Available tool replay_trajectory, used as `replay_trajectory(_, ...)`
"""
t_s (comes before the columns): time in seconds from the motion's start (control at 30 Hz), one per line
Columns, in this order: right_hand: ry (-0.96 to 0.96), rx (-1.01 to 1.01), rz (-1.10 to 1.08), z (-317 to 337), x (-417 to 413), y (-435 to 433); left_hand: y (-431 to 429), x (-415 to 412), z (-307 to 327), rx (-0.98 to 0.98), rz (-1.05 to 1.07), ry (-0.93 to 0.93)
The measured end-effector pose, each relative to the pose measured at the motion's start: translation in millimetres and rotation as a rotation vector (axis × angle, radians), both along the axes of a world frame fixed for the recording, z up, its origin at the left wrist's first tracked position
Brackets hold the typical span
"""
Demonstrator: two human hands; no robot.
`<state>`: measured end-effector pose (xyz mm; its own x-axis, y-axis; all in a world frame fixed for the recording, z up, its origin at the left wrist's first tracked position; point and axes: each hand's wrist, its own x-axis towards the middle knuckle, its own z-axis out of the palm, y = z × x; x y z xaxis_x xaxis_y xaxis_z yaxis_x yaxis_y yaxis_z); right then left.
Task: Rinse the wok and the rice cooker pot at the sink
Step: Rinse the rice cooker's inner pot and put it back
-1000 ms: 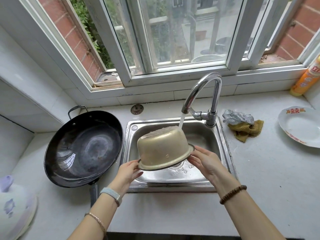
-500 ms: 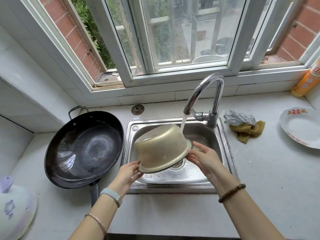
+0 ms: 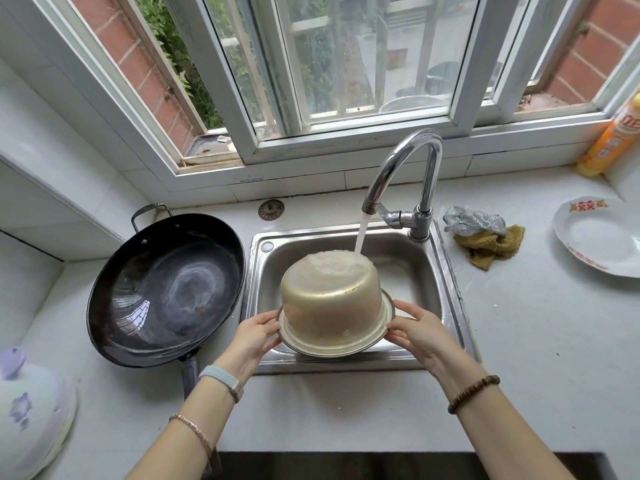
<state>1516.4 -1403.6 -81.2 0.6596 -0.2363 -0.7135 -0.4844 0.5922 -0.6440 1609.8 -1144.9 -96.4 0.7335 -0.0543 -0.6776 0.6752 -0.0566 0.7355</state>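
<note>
One white-framed window [image 3: 464,64] spans the back, above a pale counter [image 3: 519,341].

Black wok [image 3: 166,289]: on the counter just left of the sink, right way up, inside glistening, long handle pointing toward the person. Same spot as half a second ago.

Steel sink [image 3: 446,289]: set into the counter, centre of view.

Rice cooker pot [image 3: 329,299]: held upside down over the sink basin, clear of its floor, base up and leaning slightly away, rim nearest the person. Half a second ago it was tipped further to the right and the water fell past its right side. Now the base sits under the flow and is covered in white froth.

Flowered lid [image 3: 31,410]: lower left corner. White plate [image 3: 599,237]: far right of the counter.

Tap [image 3: 401,161]: curved, chrome, running. Water stream [image 3: 362,233] lands on the back right edge of the pot's base.

Left hand [image 3: 252,337]: grips the pot's rim on the left, thumb on top, fingers underneath. Right hand [image 3: 419,330]: grips the rim on the right, thumb along the edge. Both have shifted with the pot as it levelled.

Yellow cloth [image 3: 491,242] lies right of the tap, with a silver scourer [image 3: 471,220] on top of it. Orange bottle [image 3: 613,140] stands by the right sill.
</note>
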Motion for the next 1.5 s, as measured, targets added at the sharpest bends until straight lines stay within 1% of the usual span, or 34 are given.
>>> replay_trajectory(0.2, 0.058, -0.002, -0.01, -10.3, -14.9, -4.5, -1.9, -2.7, 1.3, -0.004, -0.04, -0.009)
replay_trajectory(0.37, 0.065, 0.052, -0.049, -11.0, -22.9, -9.8, -12.3, -1.2, 9.2, 0.002, -0.084, -0.047)
replay_trajectory(0.47, 0.049, 0.116, -0.099, -7.8, -24.4, -13.8, -22.6, 2.9, 13.5, 0.015, -0.069, -0.079)
replay_trajectory(0.6, 0.032, 0.2, -0.181, -6.3, -24.5, -20.4, -37.1, 9.5, 20.6, 0.062, -0.067, -0.119)
replay_trajectory(0.7, 0.034, 0.211, -0.192, -4.2, -22.9, -25.3, -47.3, 15.3, 24.6, 0.095, -0.103, -0.15)
replay_trajectory(0.9, 0.041, 0.21, -0.249, -1.9, -14.5, -34.1, -61.7, 29.8, 31.1, 0.207, -0.173, -0.175)
replay_trajectory(1.17, 0.104, 0.198, -0.264, -3.5, -1.7, -42.4, -76.3, 44.2, 33.7, 0.268, -0.191, -0.144)
replay_trajectory(1.3, 0.126, 0.169, -0.253, -4.7, 3.0, -44.0, -77.5, 49.3, 31.9, 0.29, -0.206, -0.103)
replay_trajectory(1.5, 0.122, 0.068, -0.22, -3.5, 14.4, -35.6, -63.4, 52.3, 23.9, 0.29, -0.188, -0.017)
